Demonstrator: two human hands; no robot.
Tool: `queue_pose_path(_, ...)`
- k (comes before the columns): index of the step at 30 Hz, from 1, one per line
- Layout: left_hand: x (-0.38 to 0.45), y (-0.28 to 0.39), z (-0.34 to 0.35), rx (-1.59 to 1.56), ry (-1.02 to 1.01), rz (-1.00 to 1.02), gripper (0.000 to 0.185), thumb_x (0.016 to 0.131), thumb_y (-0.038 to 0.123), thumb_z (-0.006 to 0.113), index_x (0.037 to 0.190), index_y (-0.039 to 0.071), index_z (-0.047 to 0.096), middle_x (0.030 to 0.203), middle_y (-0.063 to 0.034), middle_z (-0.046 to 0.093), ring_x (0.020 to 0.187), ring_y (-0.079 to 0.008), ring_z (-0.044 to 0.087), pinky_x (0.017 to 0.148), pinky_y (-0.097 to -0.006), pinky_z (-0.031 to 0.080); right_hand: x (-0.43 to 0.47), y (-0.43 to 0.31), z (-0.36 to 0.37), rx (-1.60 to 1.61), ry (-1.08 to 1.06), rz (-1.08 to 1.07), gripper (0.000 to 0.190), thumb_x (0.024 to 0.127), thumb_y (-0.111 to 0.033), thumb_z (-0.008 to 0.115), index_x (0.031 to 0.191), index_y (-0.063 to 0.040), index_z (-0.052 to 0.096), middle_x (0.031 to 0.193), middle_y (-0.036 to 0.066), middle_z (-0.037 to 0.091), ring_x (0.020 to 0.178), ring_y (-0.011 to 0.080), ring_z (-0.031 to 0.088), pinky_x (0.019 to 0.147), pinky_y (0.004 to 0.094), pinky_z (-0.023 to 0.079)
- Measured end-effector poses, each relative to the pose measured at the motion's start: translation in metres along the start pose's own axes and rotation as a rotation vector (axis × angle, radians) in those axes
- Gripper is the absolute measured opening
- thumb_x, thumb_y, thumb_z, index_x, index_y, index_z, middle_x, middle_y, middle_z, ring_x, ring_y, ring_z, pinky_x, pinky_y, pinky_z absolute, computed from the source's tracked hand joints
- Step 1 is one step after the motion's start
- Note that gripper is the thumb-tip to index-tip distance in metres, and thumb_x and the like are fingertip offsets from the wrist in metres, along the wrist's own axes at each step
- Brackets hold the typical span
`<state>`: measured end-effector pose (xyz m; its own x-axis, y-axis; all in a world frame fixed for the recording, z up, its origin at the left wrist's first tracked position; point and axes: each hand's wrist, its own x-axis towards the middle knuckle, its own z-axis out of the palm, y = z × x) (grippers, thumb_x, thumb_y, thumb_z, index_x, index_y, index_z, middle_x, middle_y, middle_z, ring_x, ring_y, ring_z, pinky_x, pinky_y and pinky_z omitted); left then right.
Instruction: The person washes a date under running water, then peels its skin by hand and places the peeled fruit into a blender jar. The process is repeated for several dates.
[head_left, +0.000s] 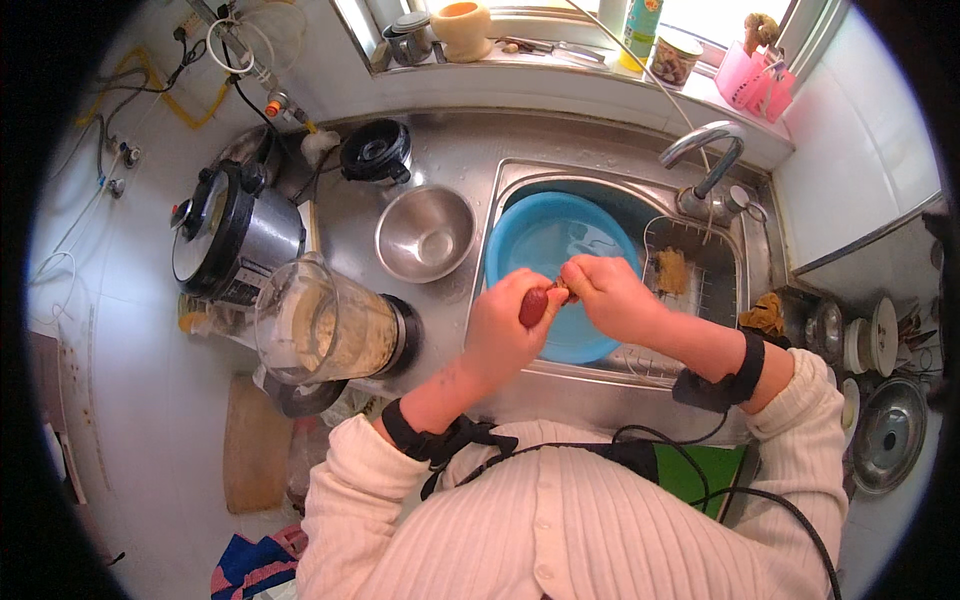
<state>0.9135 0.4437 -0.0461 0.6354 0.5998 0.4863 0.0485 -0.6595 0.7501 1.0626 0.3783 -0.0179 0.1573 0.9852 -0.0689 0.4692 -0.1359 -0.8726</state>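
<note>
My left hand (506, 319) is closed around a smooth, dark red, rounded object (533, 306), whose exact kind I cannot tell. My right hand (609, 291) meets it, thumb and fingers pinching a small brown piece (568, 291) between the two hands. That piece is mostly covered by the fingers. Both hands are above a blue plastic basin (499, 251), which sits in the stainless steel sink (517, 166) and holds clear water. Left of the basin, a stainless steel bowl (426, 234) rests on the counter.
A clear blender jug (352, 330) with pale contents stands at left, near an electric pressure cooker (262, 229). A black lid-like part (375, 150) lies behind the bowl. The faucet (705, 150) rises behind a wire rack (694, 274) with a yellowish scrubber (670, 271). Dishes (874, 337) stand at right.
</note>
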Motion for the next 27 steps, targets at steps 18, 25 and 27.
queue_pose_path(18,0.005,0.026,-0.013,-0.329,0.073,-0.309,0.016,0.085,0.015,0.060,0.079,0.001,0.056,0.061,-0.0035,0.055,0.051,-0.0130,0.052,0.046,-0.0246,0.040,-0.003,-0.013,0.001,-0.255,0.260,-0.568,0.023,0.086,-0.022,0.052,0.073,-0.003,0.050,0.067,0.013,0.049,0.060,0.0323,0.052,0.051,0.0372,0.042)
queue_pose_path(25,0.010,0.036,-0.027,-1.054,-0.195,-0.907,0.022,0.089,0.025,0.052,0.079,0.005,0.054,0.064,-0.0056,0.053,0.044,-0.0122,0.046,0.035,-0.0247,0.033,0.012,-0.016,-0.023,-0.612,0.185,-1.110,0.027,0.074,-0.027,0.060,0.066,-0.005,0.047,0.061,0.005,0.038,0.052,0.0204,0.046,0.046,0.0307,0.040)
queue_pose_path(27,0.012,0.032,-0.029,-1.271,-0.283,-1.020,0.026,0.089,0.029,0.049,0.080,0.006,0.052,0.066,-0.0053,0.052,0.043,-0.0124,0.044,0.034,-0.0245,0.031,0.014,-0.022,-0.029,-0.669,0.172,-1.173,0.026,0.071,-0.025,0.061,0.065,-0.005,0.046,0.061,0.005,0.038,0.052,0.0202,0.046,0.046,0.0302,0.040)
